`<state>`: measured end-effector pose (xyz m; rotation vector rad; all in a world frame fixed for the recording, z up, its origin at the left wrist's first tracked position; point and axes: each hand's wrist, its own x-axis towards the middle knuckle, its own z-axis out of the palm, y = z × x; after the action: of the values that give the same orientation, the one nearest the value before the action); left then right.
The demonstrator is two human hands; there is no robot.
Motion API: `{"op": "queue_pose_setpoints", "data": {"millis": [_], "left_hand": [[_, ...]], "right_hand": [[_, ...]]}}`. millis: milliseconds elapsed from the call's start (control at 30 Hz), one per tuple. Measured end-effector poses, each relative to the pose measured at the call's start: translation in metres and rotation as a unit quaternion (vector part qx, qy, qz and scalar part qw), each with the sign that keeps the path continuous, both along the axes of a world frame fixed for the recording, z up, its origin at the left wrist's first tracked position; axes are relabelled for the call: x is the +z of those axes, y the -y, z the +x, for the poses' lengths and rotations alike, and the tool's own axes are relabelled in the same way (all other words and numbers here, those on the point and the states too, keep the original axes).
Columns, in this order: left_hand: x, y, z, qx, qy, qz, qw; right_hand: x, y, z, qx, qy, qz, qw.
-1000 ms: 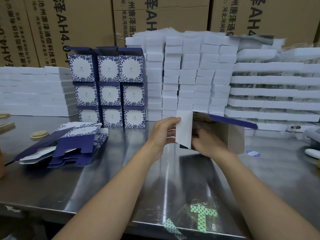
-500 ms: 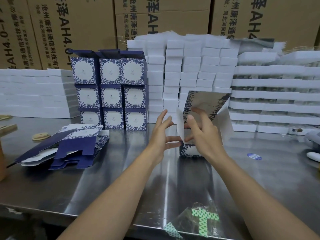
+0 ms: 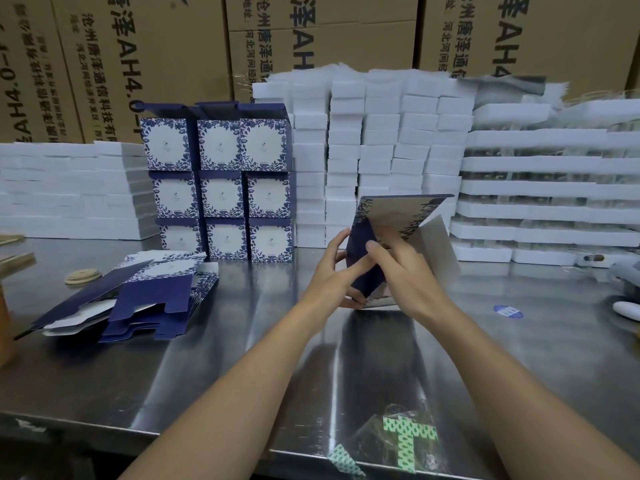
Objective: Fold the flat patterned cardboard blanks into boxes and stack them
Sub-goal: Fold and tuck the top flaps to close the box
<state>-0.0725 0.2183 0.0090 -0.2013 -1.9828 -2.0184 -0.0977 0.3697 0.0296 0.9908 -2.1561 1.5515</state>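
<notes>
A half-folded blue-and-white patterned box [image 3: 388,223] stands tilted on the steel table [image 3: 214,358], one white inner flap sticking out to its right. My left hand [image 3: 329,275] grips its lower left edge. My right hand [image 3: 405,271] presses a dark blue flap against the box with fingers curled over it. A pile of flat patterned blanks [image 3: 138,292] lies to the left. Behind it stands a stack of finished patterned boxes [image 3: 221,181], three wide and three high.
White foam blocks [image 3: 374,147] are piled behind the box, with flatter white trays [image 3: 547,188] to the right and more at left [image 3: 69,192]. Brown cartons [image 3: 311,36] form the back wall. A round wooden disc [image 3: 82,276], a blue sticker [image 3: 508,311] and green tape [image 3: 408,441] lie on the table.
The box has been turned over and tipped from lying open on its side to standing tilted. Both hands have closed in on its lower left, folding a blue flap.
</notes>
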Motion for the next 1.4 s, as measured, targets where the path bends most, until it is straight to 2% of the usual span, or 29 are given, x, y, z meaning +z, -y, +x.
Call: {"op": "queue_pose_setpoints", "data": {"millis": [233, 467, 600, 767, 833, 933, 1067, 1267, 1400], "left_hand": [[-0.003, -0.001, -0.005, 0.047, -0.032, -0.015, 0.998], [-0.010, 0.000, -0.015, 0.090, -0.054, -0.013, 0.994], [-0.008, 0.003, -0.015, 0.068, -0.030, 0.061, 0.995], [-0.006, 0.004, -0.013, 0.125, -0.006, 0.097, 0.987], [-0.006, 0.008, -0.012, 0.149, 0.000, 0.155, 0.977], [-0.007, 0.015, -0.013, 0.162, 0.011, 0.210, 0.964], [-0.006, 0.014, -0.013, 0.101, 0.098, 0.246, 0.959], [-0.009, 0.010, -0.013, 0.090, 0.094, 0.235, 0.963], [-0.010, 0.008, -0.011, 0.100, 0.086, 0.216, 0.968]], "right_hand": [[-0.007, 0.002, -0.007, -0.023, -0.008, -0.023, 0.999], [-0.017, 0.004, -0.014, -0.060, -0.068, 0.018, 0.996], [-0.019, 0.006, -0.018, -0.075, -0.122, 0.032, 0.989], [-0.015, 0.008, -0.009, -0.083, -0.190, 0.012, 0.978], [-0.015, 0.010, -0.005, -0.116, -0.205, 0.017, 0.972], [-0.019, 0.015, -0.001, -0.131, -0.133, 0.058, 0.981], [-0.027, 0.018, 0.000, -0.095, 0.005, 0.094, 0.991], [-0.029, 0.021, -0.003, -0.046, 0.148, 0.016, 0.988], [-0.025, 0.023, -0.003, -0.026, 0.230, -0.078, 0.970]]}}
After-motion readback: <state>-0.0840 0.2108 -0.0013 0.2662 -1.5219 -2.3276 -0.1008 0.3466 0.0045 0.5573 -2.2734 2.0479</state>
